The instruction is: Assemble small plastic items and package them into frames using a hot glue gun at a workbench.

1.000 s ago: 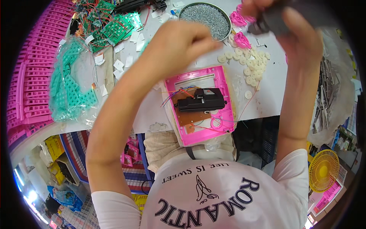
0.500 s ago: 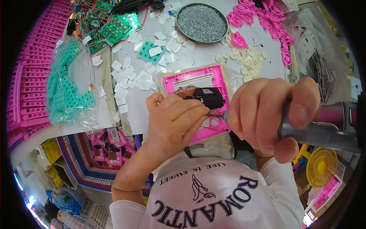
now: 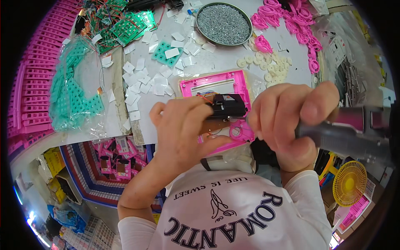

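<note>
A pink plastic casing point(image 3: 240, 83) lies in front of me on a clear plastic sheet. Inside it sit a black box-shaped part point(image 3: 231, 107), a brown board and thin coloured wires. My left hand point(image 3: 179, 133) hovers at the casing's left side, thumb spread away from the fingers, fingertips by the black part's left end and slightly blurred. In my right hand point(image 3: 285, 118) is a grey electric screwdriver point(image 3: 350, 135), held sideways with its tip end toward the casing's right side. My fingers cover much of its front.
A round dish of small screws point(image 3: 224, 25) stands at the back. Around it lie white square pieces point(image 3: 158, 85), cream discs point(image 3: 266, 66), pink parts point(image 3: 271, 14), green circuit boards point(image 3: 129, 31) and teal rubber pads point(image 3: 79, 96). A striped basket point(image 3: 87, 175) holds pink units below left.
My left hand has drawn back left from the black part, its thumb parting from the fingers. The screwdriver tip has pulled away from the black part's lower right corner.
</note>
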The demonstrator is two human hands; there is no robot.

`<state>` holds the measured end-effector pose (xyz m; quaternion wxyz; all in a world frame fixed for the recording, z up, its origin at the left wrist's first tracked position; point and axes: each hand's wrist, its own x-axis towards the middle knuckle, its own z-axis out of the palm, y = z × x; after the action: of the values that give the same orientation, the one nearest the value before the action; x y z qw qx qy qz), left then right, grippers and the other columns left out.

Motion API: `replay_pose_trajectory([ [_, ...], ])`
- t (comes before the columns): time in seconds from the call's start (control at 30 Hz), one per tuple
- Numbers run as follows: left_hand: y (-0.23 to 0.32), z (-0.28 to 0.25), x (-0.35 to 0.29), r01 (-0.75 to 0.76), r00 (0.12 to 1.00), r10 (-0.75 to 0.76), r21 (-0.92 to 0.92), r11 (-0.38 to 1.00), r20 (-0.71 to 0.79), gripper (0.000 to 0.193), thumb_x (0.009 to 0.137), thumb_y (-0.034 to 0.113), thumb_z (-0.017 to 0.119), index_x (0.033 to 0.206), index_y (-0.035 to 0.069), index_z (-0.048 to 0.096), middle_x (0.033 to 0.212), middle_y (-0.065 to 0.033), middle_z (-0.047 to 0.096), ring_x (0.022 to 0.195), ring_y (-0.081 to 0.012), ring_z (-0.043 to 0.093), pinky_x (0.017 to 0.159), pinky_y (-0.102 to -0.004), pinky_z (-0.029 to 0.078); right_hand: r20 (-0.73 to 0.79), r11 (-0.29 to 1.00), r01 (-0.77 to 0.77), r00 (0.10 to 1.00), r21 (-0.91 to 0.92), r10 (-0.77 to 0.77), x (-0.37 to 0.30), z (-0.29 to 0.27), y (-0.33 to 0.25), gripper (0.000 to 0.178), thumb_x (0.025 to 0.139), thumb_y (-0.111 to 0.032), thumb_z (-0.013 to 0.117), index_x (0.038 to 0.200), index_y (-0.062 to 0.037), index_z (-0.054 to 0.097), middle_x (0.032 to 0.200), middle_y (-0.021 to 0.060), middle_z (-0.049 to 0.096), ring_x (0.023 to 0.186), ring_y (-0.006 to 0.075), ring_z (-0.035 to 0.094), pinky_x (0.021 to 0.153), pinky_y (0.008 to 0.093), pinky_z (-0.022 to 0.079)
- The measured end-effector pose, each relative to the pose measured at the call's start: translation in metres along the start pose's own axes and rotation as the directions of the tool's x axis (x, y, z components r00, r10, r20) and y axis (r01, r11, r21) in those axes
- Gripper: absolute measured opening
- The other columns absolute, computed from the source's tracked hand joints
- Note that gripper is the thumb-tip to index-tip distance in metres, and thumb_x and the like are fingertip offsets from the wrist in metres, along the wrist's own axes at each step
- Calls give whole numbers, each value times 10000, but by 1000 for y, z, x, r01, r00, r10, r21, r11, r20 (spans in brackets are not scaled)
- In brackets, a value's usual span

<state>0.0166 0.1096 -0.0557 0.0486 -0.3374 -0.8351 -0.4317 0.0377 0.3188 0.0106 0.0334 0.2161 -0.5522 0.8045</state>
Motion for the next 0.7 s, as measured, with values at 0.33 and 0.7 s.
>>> replay_pose_trajectory([
  [0.33,-29,15,-13,-130,991,128,171,977,28,561,599,276,876,1091,123,654,1029,5,657,909,-211,581,868,-442,296,-9,971,26,1000,-239,-29,11,-10,27,405,936,-277,750,1210,-162,475,650,-26,515,560,113,497,517,274,436],
  [0.7,-33,17,-15,-153,988,154,125,980,0,568,589,273,871,1084,98,655,1020,-4,657,873,-201,577,841,-436,304,-54,963,-40,998,-265,26,8,8,38,360,930,-213,746,1131,-136,457,678,9,523,587,137,497,556,309,470],
])
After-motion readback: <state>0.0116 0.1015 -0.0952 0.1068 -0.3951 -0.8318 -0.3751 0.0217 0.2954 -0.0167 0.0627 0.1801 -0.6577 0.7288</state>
